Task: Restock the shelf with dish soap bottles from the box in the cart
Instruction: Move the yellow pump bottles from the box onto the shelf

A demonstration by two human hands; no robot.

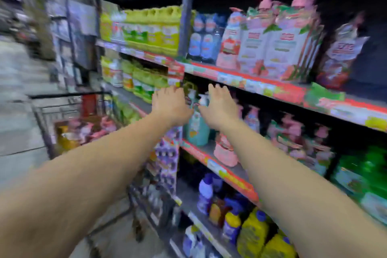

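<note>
Cart: black wire shopping cart (62, 111) w/ red handle is standing at the left, beside the shelving; it is holding a brown cardboard box (69, 132) w/ pink-topped bottles (94, 126) showing, blurred, so stock is remaining to move.
Left hand: left hand (170, 103) is reaching into the middle shelf bay, fingers (167, 91) looking extended over the pump tops; blur is hiding whether they are grasping anything — can't tell.
Task bottle: teal pump-top dish soap bottle (198, 130) is standing upright on the middle shelf, near its front edge, btwn the two hands; a white pump head (203, 99) is showing just above it.
Right hand: right hand (217, 104) is hovering just right of the pump head, fingers (218, 90) spread fwd; contact w/ the pump is unclear, so grip can't be told.
Shelf: grey metal middle shelf (211, 148) w/ red price strip is carrying pink pump bottles (226, 153) to the right of the teal one; bare board is showing around them.
Progress: judging by this, partway — at least one bottle is sitting in place, the hands are seemingly positioning it, and box contents are waiting in the cart.
</note>
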